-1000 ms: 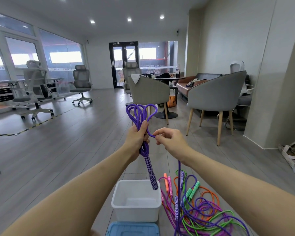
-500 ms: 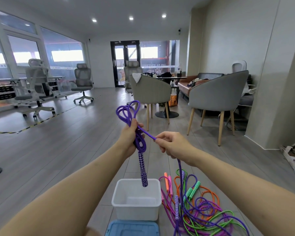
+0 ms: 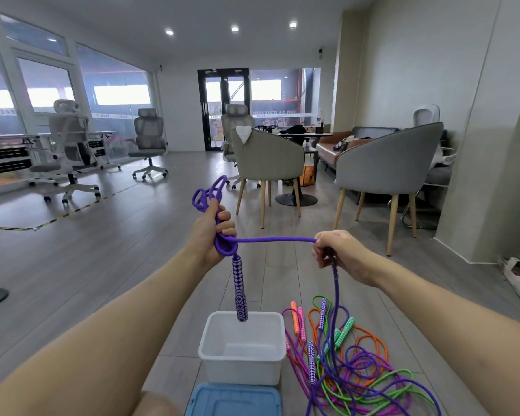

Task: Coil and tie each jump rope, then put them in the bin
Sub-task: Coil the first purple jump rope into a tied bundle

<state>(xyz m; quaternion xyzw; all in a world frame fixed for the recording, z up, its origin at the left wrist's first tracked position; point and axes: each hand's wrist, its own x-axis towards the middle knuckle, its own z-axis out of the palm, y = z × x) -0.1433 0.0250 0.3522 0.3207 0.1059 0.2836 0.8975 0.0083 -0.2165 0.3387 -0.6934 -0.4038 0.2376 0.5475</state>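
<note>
Nearest me, a blue lid (image 3: 233,399) lies just in front of the white bin (image 3: 242,346), with loose coloured ropes (image 3: 351,367) heaped on the floor to its right. Above the bin my left hand (image 3: 210,235) has its grip clamped on the coiled purple jump rope (image 3: 222,244), its handle (image 3: 240,289) dangling, while my right hand (image 3: 336,250) pinches the free end taut, I judge to cinch the tie. Far window lettering is unreadable.

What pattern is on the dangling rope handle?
Purple and white diamonds on the handle, seen in the head view.
</note>
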